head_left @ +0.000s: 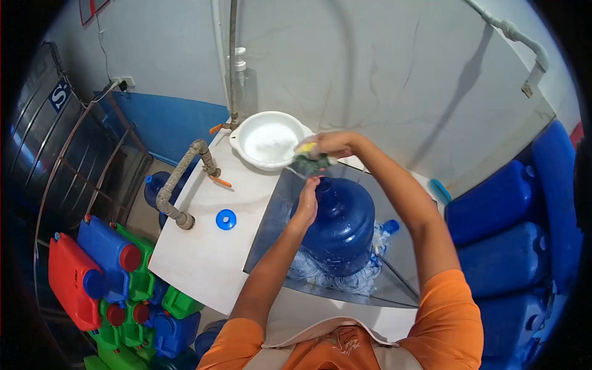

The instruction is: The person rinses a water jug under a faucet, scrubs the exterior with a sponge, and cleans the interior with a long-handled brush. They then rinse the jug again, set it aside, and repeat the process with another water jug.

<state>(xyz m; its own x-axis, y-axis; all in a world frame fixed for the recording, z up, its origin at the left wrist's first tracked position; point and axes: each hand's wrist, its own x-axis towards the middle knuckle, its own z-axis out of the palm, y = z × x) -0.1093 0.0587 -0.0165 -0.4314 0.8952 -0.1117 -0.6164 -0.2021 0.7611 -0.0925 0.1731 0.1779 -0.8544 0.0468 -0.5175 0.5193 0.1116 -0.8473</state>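
Note:
A large blue water jug stands upright in a metal sink, on a bunched wet whitish cloth or plastic. My left hand is closed at the jug's neck, on its left side; some of its fingers are hidden. Just above the jug's mouth, my right hand grips a yellow and dark green scrubbing sponge, blurred by motion. Behind the sponge, a white basin with whitish suds sits on the counter. A round blue cap lies on the counter to the left.
A bent pipe with orange-handled valves rises from the white counter. Red, blue and green jerrycans are piled at lower left. Big blue containers line the right side. A brush lies by the wall.

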